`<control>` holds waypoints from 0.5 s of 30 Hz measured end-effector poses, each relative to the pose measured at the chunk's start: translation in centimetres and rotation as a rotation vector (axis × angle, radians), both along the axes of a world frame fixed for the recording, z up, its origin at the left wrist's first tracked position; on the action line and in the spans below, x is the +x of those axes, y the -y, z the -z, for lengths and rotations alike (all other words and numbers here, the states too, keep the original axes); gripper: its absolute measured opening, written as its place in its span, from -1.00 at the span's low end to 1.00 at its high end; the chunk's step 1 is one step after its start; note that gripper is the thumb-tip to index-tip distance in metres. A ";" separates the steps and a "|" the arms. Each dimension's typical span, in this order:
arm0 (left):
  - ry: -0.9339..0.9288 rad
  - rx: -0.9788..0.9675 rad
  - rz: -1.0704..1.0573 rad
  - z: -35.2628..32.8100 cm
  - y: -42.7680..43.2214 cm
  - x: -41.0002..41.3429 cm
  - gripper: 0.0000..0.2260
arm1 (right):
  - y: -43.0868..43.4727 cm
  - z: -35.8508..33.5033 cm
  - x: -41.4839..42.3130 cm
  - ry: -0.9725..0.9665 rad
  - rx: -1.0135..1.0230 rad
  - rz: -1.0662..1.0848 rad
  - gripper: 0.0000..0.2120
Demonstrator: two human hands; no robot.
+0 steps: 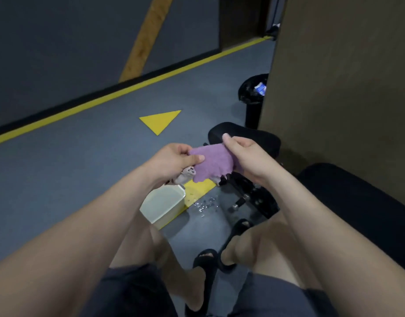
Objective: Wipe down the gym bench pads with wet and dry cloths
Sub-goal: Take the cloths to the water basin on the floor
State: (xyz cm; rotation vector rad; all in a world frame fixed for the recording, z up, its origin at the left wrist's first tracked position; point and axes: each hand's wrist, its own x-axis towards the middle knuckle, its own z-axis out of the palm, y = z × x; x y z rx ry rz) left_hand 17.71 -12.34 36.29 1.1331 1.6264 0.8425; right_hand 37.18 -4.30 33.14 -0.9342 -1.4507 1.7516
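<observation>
A purple cloth (214, 162) is stretched between both hands in front of me. My left hand (176, 160) pinches its left edge with thumb on top, and also has a pale grey-white cloth (185, 176) bunched under its fingers. My right hand (245, 156) grips the cloth's right edge, thumb raised. Behind the hands lies a black bench pad (254, 137). A second, larger black pad (357, 202) runs along the right under my right forearm.
A translucent white water tub (162, 205) stands on the grey floor below my hands, with water drops (205, 204) spilled beside it. The bench's black metal frame (254, 197) is under the pads. A black bin (253, 91) stands by a tan wall on the right.
</observation>
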 end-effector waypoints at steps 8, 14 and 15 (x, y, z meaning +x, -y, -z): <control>-0.016 -0.055 -0.206 3.5 1.0 -7.5 -0.79 | -1.5 2.6 -6.8 0.245 0.126 -0.224 -0.77; -0.141 -0.148 -0.360 9.3 0.6 -13.3 -0.79 | -1.9 10.2 -15.8 0.034 -0.231 -0.212 -0.90; -0.112 -0.197 -0.360 10.5 0.7 -14.4 -0.81 | -1.9 12.1 -17.5 0.009 -0.297 -0.196 -0.87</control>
